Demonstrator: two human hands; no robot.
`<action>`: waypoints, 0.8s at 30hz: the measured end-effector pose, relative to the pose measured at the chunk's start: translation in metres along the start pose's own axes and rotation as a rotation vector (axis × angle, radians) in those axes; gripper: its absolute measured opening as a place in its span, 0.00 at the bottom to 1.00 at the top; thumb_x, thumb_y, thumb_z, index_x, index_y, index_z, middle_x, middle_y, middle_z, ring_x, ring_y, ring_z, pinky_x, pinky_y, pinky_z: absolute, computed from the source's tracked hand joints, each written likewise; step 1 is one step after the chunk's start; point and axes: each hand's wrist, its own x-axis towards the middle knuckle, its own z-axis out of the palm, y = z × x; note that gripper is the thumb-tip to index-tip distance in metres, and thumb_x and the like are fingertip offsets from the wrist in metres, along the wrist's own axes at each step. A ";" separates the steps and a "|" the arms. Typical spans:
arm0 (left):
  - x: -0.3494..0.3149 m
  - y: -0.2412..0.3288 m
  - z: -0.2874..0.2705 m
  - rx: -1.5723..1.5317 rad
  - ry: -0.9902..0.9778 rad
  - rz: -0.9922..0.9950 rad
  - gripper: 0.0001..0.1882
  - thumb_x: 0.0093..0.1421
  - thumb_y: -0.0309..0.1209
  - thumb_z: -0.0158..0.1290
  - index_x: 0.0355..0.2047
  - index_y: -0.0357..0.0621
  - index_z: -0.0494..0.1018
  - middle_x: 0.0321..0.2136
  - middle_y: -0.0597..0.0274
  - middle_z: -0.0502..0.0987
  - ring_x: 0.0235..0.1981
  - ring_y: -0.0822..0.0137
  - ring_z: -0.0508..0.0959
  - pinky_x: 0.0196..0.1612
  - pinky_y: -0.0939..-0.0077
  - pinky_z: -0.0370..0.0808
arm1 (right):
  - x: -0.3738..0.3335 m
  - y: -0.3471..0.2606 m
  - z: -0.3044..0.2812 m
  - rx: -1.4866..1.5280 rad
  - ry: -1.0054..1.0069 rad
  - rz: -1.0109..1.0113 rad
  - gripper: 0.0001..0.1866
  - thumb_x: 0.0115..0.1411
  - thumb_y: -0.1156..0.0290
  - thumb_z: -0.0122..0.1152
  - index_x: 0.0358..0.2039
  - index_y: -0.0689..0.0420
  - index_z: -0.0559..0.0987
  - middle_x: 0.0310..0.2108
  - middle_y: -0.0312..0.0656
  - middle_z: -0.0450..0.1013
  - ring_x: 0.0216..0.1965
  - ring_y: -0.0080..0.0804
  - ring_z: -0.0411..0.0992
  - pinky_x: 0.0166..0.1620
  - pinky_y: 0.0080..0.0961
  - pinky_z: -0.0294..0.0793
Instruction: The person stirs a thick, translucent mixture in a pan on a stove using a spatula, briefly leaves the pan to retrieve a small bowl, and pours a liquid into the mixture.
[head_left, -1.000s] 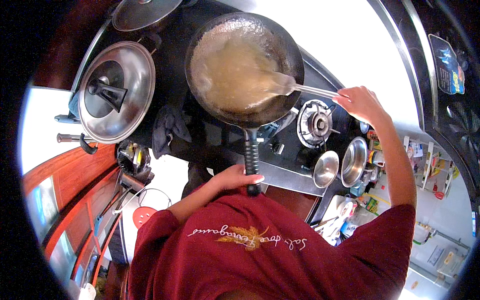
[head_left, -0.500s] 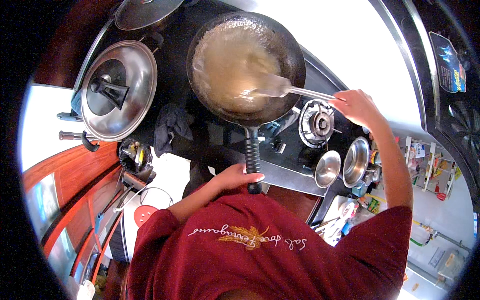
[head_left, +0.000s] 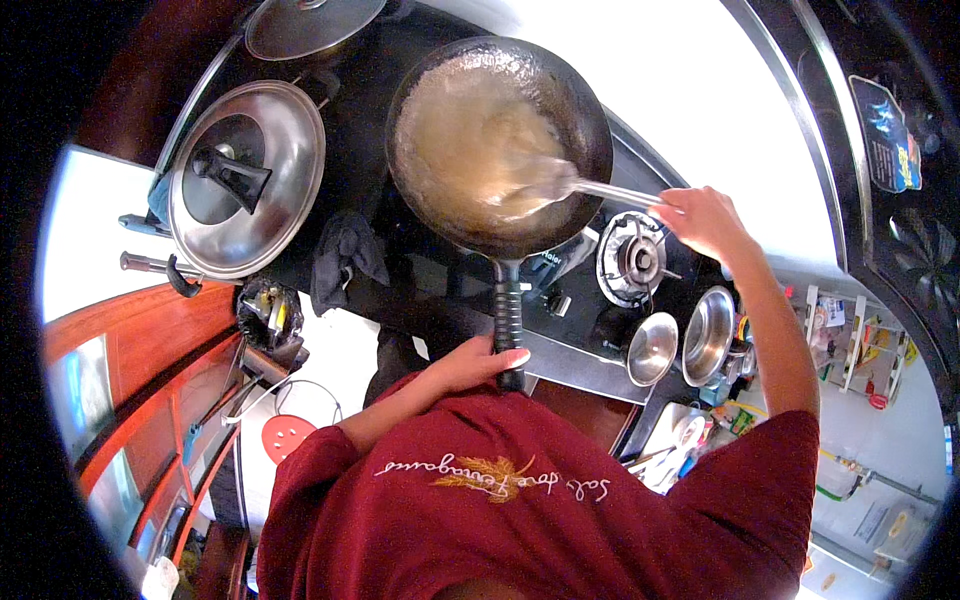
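A dark wok (head_left: 595,140) stands on the stove with cloudy, brownish bubbling liquid (head_left: 460,130) in it. My left hand (head_left: 475,362) is closed round the lower end of its ribbed black handle (head_left: 508,305). In my right hand (head_left: 702,222) is the metal handle of a spatula (head_left: 610,190), gripped to the right of the wok. The spatula's blade dips into the liquid near the wok's right side and is blurred by motion. Whatever lies under the liquid's surface cannot be made out.
A bare gas burner (head_left: 640,258) is right of the wok. Two metal bowls, a small one (head_left: 652,350) and a larger one (head_left: 708,335), stand nearer me. To the left are a lidded pan (head_left: 290,190) and a dark cloth (head_left: 348,260). Another lid (head_left: 310,30) lies farther back.
The spatula keeps moving in the liquid, its blade now slightly farther down and blurred. My left hand stays on the wok handle. The whole view has shifted a little.
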 end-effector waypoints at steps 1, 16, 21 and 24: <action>0.000 -0.004 0.002 -0.061 -0.028 0.011 0.24 0.56 0.50 0.49 0.35 0.38 0.70 0.29 0.60 0.75 0.32 0.70 0.73 0.39 0.75 0.70 | 0.002 0.009 -0.004 -0.005 0.000 0.089 0.19 0.58 0.48 0.45 0.31 0.49 0.77 0.24 0.41 0.75 0.32 0.39 0.74 0.34 0.38 0.73; -0.002 -0.004 0.004 -0.082 -0.008 0.024 0.22 0.59 0.47 0.47 0.40 0.39 0.66 0.31 0.60 0.76 0.33 0.71 0.75 0.40 0.76 0.70 | 0.030 0.040 -0.009 -0.170 0.149 -0.090 0.20 0.57 0.45 0.46 0.38 0.43 0.77 0.19 0.39 0.74 0.22 0.39 0.74 0.29 0.36 0.73; -0.001 -0.007 0.003 -0.032 -0.012 0.010 0.27 0.57 0.51 0.48 0.43 0.38 0.66 0.37 0.60 0.73 0.39 0.71 0.71 0.44 0.76 0.68 | 0.091 0.032 -0.010 -0.209 0.332 -0.018 0.20 0.57 0.45 0.46 0.36 0.44 0.78 0.19 0.40 0.74 0.24 0.40 0.74 0.29 0.35 0.73; -0.007 0.005 0.006 -0.069 0.037 0.050 0.25 0.57 0.51 0.49 0.37 0.38 0.67 0.30 0.65 0.71 0.33 0.74 0.67 0.39 0.78 0.67 | 0.101 -0.012 -0.008 -0.081 0.284 -0.243 0.20 0.58 0.45 0.43 0.36 0.44 0.76 0.16 0.39 0.72 0.20 0.39 0.73 0.26 0.35 0.72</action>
